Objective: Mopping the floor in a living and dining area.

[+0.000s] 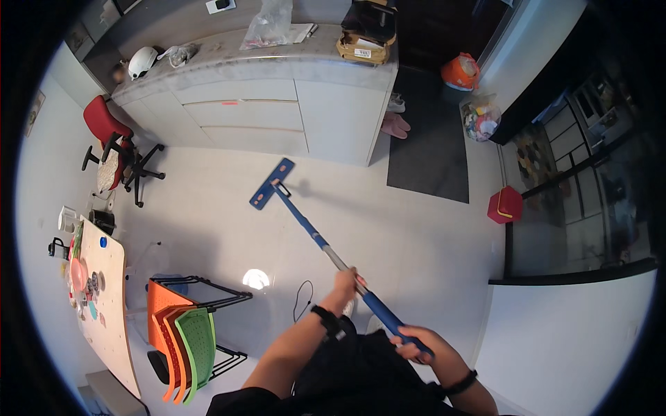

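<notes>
A flat mop (pixel 295 212) with a blue head and a blue and metal pole runs diagonally from my body toward the cabinet. Its flat rectangular head lies on the pale tiled floor (pixel 229 218), a little in front of the white drawers. My left hand (pixel 347 285) is closed around the metal part of the pole, about midway along. Lower down, my right hand (pixel 416 344) grips the blue handle near its end. Both wrists wear black bands. The undersides of my fingers are partly hidden.
Stacked orange and green chairs (pixel 195 333) stand beside a wooden table (pixel 112 312) at left. A red office chair (pixel 106 122) is near the white cabinet (pixel 338 109). A dark mat (pixel 429 156) and a red bucket (pixel 507 205) lie right. A thin cable (pixel 296 301) loops near my feet.
</notes>
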Demonstrator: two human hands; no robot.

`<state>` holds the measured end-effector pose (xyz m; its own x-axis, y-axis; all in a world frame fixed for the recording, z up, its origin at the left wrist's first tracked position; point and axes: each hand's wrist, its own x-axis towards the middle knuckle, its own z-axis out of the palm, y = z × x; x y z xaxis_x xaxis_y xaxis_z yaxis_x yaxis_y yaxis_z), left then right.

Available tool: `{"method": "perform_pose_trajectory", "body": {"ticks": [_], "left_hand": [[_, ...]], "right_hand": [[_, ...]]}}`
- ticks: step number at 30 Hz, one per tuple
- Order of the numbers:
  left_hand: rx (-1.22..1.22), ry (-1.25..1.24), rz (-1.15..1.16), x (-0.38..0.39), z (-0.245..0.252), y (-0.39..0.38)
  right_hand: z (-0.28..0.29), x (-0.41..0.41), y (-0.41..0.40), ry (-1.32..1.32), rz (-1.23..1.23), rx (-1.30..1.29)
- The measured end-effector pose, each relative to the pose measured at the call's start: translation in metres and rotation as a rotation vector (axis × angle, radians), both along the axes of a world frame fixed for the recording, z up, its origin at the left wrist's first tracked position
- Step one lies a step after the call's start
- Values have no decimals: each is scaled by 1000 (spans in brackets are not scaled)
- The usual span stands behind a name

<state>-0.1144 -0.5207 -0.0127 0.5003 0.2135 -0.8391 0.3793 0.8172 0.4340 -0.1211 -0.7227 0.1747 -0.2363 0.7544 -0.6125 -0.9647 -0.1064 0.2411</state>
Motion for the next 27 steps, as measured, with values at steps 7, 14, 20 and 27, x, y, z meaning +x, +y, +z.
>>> {"method": "perform_pose_trajectory", "body": {"ticks": [7, 14, 20, 27], "left_hand": [[-13, -81, -125, -1, 29, 25], [60, -133, -77, 54, -6, 134], [140, -189, -147, 30, -36, 101], [11, -103, -174, -38, 3, -74]], "right_hand": [[29, -24, 27, 297, -491, 176], [-41, -3, 132, 434, -676, 338], [-50, -19, 91, 419, -669, 262], [4, -89, -67, 405, -723, 112]]}}
